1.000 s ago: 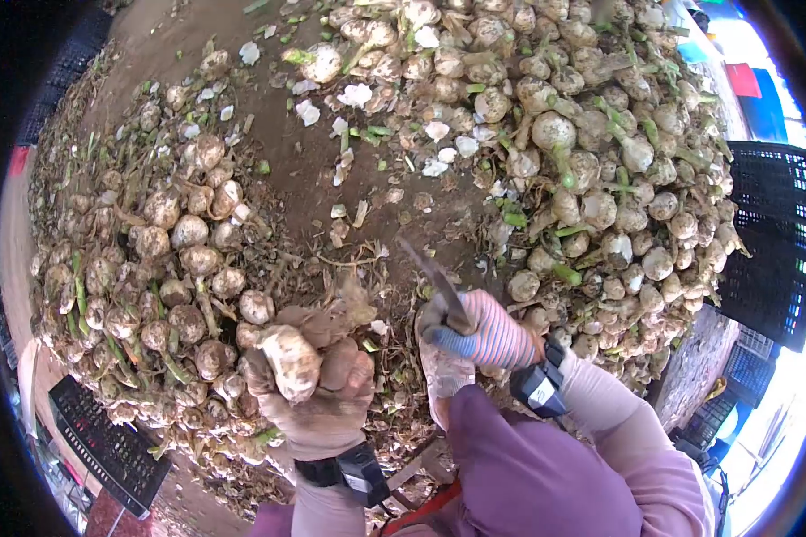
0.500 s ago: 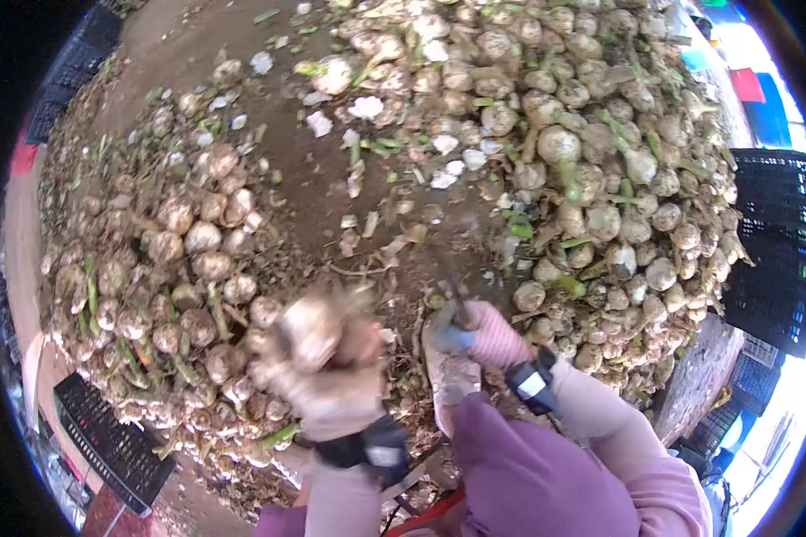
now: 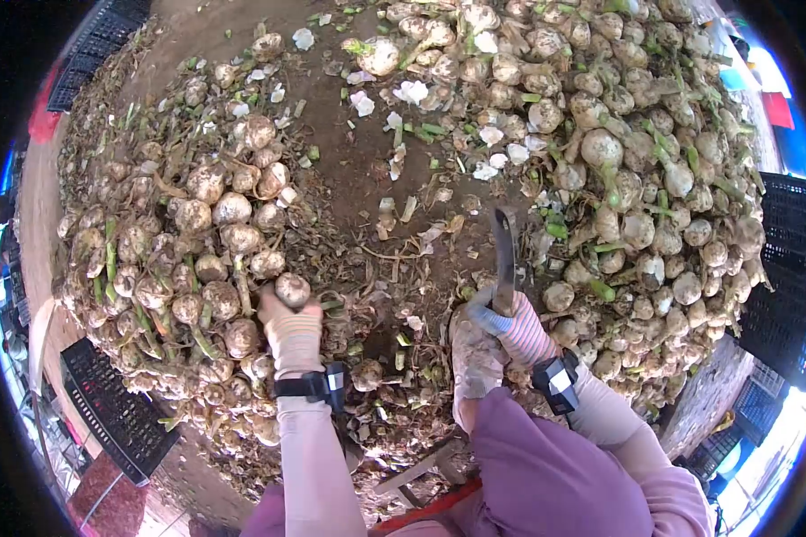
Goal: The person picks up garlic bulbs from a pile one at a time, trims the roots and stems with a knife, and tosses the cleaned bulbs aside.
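Note:
My left hand (image 3: pixel 292 333), in a pale glove with a dark strap at the wrist, is at the right edge of the left garlic pile (image 3: pixel 197 259). Its fingers are closed about a garlic bulb (image 3: pixel 292 289), though part of the grip is hidden. My right hand (image 3: pixel 508 319), in a striped glove with bluish fingertips, is wrapped round the handle of a knife (image 3: pixel 505 255). The dark, slightly curved blade points away from me. That hand rests by a dirt-covered shoe or leg covering (image 3: pixel 476 358), just left of it.
A large heap of untrimmed garlic (image 3: pixel 636 206) spreads along the right. Cut stems and white skin scraps (image 3: pixel 412 92) litter the soil between the piles. A black crate (image 3: pixel 116 412) lies at lower left, and black crates (image 3: pixel 784 268) stand at the right edge.
My left hand has gone left to the pile's edge and is no longer blurred. The knife blade now shows clearly, pointing forward. The whole view has shifted slightly.

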`<state>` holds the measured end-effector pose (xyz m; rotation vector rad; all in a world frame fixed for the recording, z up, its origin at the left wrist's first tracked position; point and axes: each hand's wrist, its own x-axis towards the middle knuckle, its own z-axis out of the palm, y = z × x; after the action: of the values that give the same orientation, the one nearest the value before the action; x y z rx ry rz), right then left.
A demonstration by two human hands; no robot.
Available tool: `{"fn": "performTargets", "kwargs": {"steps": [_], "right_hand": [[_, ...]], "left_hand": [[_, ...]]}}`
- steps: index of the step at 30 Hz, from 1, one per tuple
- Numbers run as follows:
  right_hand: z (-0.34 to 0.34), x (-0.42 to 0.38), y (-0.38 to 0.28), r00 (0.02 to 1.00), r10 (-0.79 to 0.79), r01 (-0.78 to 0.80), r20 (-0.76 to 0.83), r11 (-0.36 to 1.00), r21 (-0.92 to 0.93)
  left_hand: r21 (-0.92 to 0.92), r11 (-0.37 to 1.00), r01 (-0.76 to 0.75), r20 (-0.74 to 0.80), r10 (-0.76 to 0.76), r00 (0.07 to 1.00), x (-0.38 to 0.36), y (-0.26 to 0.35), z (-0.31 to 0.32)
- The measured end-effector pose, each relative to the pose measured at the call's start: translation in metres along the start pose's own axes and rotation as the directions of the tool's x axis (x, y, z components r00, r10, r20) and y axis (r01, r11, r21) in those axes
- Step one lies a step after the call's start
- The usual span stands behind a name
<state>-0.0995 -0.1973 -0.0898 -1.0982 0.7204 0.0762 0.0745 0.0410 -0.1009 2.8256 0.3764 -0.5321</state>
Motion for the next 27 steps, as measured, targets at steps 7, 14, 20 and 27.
{"fn": "performTargets", "kwargs": {"steps": [7,14,20,27], "right_hand": [[0.007,0.002,-0.017,0.98,0.155,-0.146,0.121,0.986,-0.08],[0.009,0.008,-0.039,0.977,0.026,0.065,0.21,0.909,-0.413],[0.032,0.01,-0.082,0.848,-0.033,0.486,0.528,0.443,-0.753],[0.046,0.012,-0.098,0.799,0.087,0.534,0.596,0.354,-0.768]], "left_hand": [[0.288,0.896,-0.338,0.226,0.279,0.933,0.002,-0.004,0.01],[-0.533,0.571,-0.624,0.126,0.783,0.609,-0.043,0.021,-0.032],[-0.835,0.537,0.115,0.483,0.619,0.62,-0.079,0.057,-0.068],[-0.884,0.341,0.321,0.467,0.61,0.64,-0.096,0.06,-0.071]]}}
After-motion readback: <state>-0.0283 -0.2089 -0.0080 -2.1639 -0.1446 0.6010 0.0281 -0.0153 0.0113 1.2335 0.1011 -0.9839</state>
